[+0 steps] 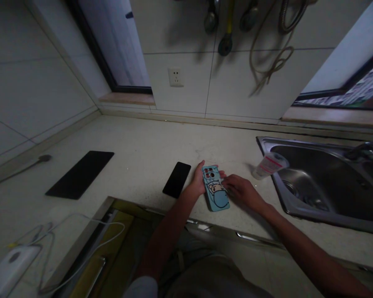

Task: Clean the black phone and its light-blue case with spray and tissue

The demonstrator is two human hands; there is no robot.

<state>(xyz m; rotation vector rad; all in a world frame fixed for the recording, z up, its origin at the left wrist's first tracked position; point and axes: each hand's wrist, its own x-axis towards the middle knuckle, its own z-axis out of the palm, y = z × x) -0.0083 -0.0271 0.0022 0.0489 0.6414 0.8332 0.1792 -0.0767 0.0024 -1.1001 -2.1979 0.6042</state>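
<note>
A light-blue phone case [216,194] with a cartoon figure and camera cutouts faces up over the counter's front edge. My left hand [199,179] is closed around its left side, with fingertips showing past the top right edge. Curled together, the fingers of my right hand [238,187] pinch at the case's right edge; the exact contact is hard to make out. Just left of my left hand, a black phone [177,179] lies flat on the counter. Whether anything sits inside the case is hidden.
A steel sink [279,192] is at the right, with a clear plastic cup [270,165] tilted by its rim. A black flat panel [81,174] lies on the left counter. Bottom left, a white device [14,269] has cables hanging over an open drawer [112,244].
</note>
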